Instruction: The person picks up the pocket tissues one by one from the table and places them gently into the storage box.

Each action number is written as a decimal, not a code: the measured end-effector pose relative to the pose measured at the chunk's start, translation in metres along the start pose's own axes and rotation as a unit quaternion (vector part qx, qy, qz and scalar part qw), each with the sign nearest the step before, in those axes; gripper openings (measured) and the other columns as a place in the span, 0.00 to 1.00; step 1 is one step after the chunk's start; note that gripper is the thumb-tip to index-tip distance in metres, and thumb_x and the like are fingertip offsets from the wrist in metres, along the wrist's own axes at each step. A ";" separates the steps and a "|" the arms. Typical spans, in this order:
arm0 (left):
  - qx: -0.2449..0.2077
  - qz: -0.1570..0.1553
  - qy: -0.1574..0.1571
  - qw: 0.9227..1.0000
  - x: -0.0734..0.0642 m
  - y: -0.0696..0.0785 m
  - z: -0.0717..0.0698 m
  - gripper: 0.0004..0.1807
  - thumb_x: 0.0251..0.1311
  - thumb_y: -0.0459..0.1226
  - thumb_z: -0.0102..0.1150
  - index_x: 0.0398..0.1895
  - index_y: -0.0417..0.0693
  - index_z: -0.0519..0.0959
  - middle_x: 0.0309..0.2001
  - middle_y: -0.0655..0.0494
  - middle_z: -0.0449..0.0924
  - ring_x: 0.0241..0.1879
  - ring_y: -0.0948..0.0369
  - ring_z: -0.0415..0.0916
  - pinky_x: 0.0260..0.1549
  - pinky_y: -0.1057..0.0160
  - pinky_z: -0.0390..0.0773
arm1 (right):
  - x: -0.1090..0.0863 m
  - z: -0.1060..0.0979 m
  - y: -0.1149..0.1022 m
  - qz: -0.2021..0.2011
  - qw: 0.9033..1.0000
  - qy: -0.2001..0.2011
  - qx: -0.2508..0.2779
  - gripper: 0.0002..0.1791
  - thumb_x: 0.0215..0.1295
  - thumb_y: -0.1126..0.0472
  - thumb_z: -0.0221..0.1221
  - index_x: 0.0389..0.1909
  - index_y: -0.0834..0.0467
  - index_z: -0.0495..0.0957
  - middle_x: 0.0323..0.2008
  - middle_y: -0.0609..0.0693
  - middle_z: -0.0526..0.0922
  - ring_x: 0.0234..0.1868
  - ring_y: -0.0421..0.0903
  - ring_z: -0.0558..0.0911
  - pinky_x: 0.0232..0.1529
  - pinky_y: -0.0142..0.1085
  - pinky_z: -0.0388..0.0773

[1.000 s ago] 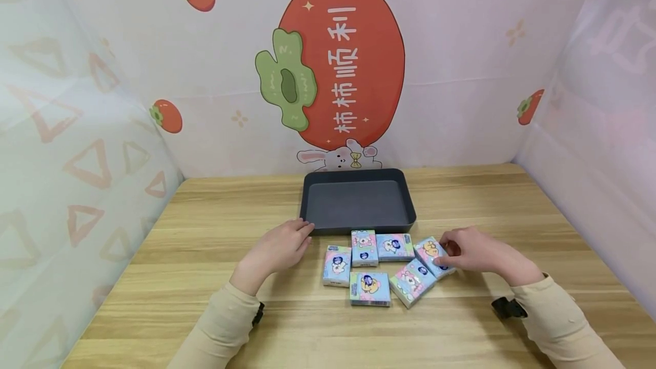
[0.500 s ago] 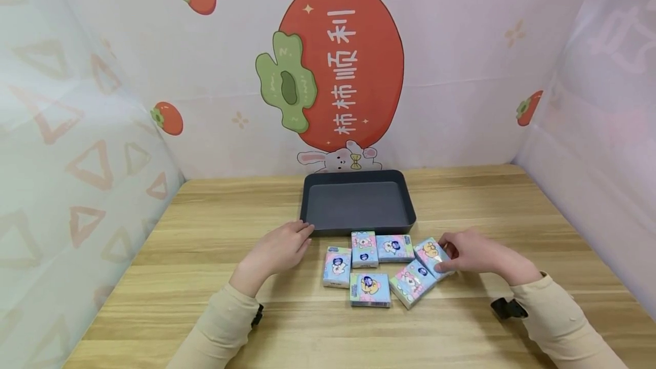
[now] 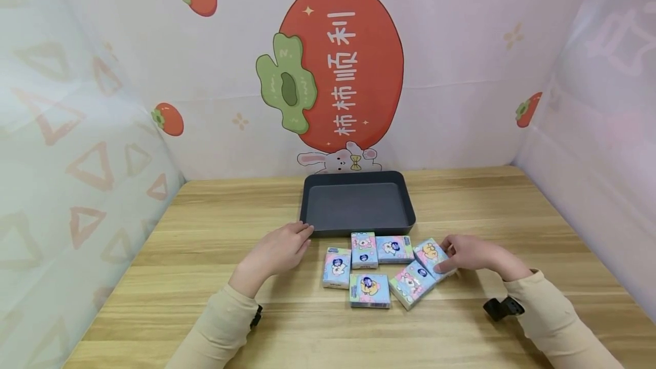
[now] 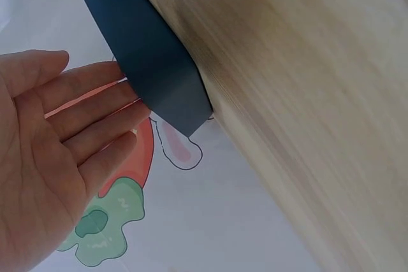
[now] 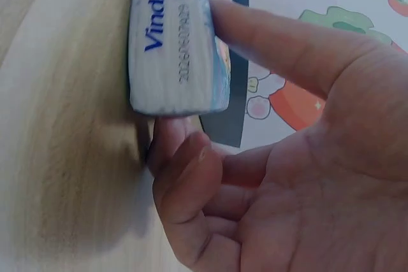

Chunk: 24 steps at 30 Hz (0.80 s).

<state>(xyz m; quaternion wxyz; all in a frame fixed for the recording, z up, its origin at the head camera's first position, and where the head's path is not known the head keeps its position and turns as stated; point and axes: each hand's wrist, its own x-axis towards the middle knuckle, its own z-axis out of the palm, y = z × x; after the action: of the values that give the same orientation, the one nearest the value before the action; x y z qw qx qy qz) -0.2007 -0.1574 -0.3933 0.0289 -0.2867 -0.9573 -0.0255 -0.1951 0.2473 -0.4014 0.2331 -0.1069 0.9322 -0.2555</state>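
Note:
My left hand [image 3: 283, 246] touches the near left corner of a dark grey rectangular tray [image 3: 353, 232] with its fingertips. In the left wrist view its fingers [image 4: 95, 106] are nearly straight against the tray's outer wall. My right hand [image 3: 471, 254] grips the outer end of the rightmost small tissue pack [image 3: 429, 252]. The right wrist view shows the thumb [image 5: 274, 36] on the pack's printed face and curled fingers at its far edge; the pack's end reads "Vinda" [image 5: 155, 20]. Touching that pack on its left is a slanted tissue pack [image 3: 412, 283] with a pink and blue print.
Several more tissue packs lie flat before the tray: one upright to the viewer [image 3: 364, 250], a sideways one [image 3: 393, 249], a left one [image 3: 336, 267] and a front one [image 3: 369, 290]. A printed cloth wall [image 3: 225, 61] rises behind the wooden table [image 3: 230, 204].
My right thumb has slid slightly down the pack's face toward its near edge, and the right wrist has shifted a little left. The left hand, tray and other packs stay put.

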 end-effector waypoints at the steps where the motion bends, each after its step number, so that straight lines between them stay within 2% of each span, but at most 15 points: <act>1: 0.000 0.000 0.000 1.000 0.000 0.000 0.000 0.20 0.69 0.40 0.47 0.58 0.38 0.75 0.58 0.43 0.75 0.59 0.49 0.72 0.59 0.51 0.74 | 0.000 -0.001 -0.001 0.004 1.000 -0.002 0.003 0.34 0.50 0.48 0.69 0.49 0.70 0.72 0.39 0.54 0.77 0.38 0.47 0.73 0.34 0.36 0.73; 7: 0.003 -0.008 -0.008 1.000 -0.001 0.001 -0.001 0.21 0.69 0.40 0.47 0.59 0.39 0.75 0.59 0.44 0.75 0.60 0.50 0.72 0.59 0.52 0.74 | 0.002 -0.003 0.001 0.010 1.000 -0.010 0.013 0.33 0.51 0.50 0.68 0.49 0.72 0.73 0.40 0.55 0.79 0.39 0.47 0.75 0.36 0.36 0.75; 19: -0.004 -0.014 -0.015 1.000 -0.001 0.002 -0.003 0.21 0.69 0.40 0.46 0.59 0.39 0.74 0.60 0.45 0.74 0.61 0.50 0.71 0.60 0.52 0.73 | -0.002 -0.005 0.005 0.003 1.000 -0.002 0.026 0.23 0.53 0.53 0.67 0.40 0.68 0.77 0.31 0.51 0.77 0.31 0.44 0.72 0.29 0.33 0.70; 24: -0.009 -0.012 -0.015 1.000 -0.001 0.001 -0.002 0.20 0.69 0.40 0.47 0.59 0.39 0.75 0.60 0.44 0.74 0.61 0.49 0.71 0.60 0.51 0.73 | -0.005 -0.007 0.007 0.016 0.999 0.009 0.038 0.25 0.52 0.52 0.68 0.41 0.69 0.76 0.31 0.51 0.77 0.29 0.43 0.75 0.29 0.34 0.74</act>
<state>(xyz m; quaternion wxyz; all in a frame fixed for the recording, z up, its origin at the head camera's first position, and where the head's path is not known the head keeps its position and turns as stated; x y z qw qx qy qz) -0.1996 -0.1570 -0.3911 0.0120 -0.2755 -0.9607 -0.0307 -0.1949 0.2581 -0.3979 0.2324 -0.0803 0.9257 -0.2875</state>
